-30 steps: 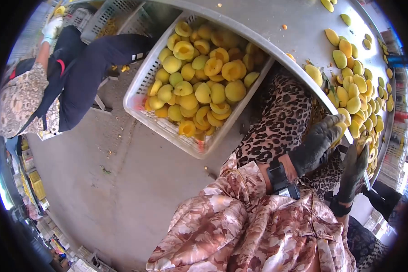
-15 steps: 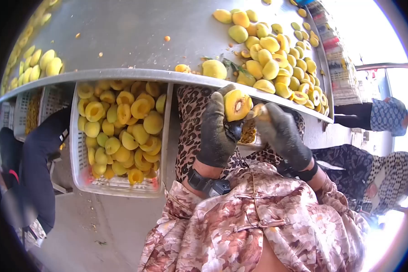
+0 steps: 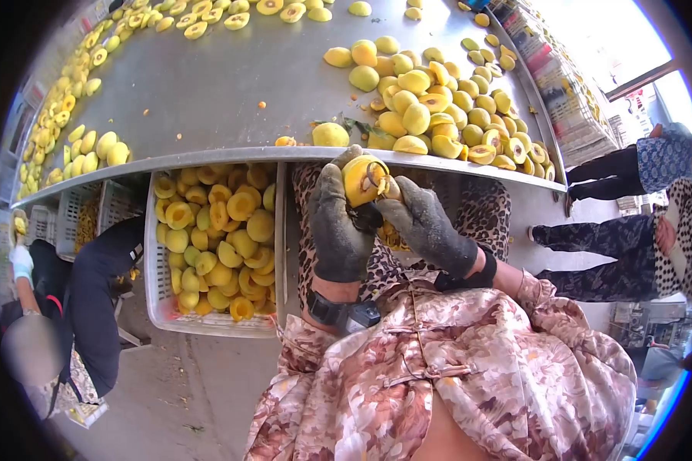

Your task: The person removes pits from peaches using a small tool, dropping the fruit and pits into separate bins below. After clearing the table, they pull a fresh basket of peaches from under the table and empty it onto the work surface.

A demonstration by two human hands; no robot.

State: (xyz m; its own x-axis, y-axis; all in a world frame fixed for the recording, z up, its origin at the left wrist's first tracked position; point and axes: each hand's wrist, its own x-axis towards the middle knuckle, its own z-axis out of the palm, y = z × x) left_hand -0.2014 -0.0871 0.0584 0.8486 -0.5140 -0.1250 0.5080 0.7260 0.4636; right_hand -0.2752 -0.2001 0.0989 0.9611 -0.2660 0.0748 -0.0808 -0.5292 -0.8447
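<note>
My gloved left hand is closed around a yellow peach half, cut face turned toward my right hand. In my gloved right hand is a pitting knife with a short light handle. Its curved metal loop lies against the middle of the peach half, where the pit sits. Fingers hide part of the handle. Both hands are just in front of the table edge, above my lap. A whole-looking peach rests on the table close to my left hand.
A metal table with a raised rim spans the front. Peach halves are heaped at its right. A white crate of pitted halves stands at left below the rim. A person in dark trousers sits at left; others stand at right.
The pitting knife's loop has come onto the peach half's centre, and my right hand has closed in on my left. The view has shifted, showing more of the table's far side.
</note>
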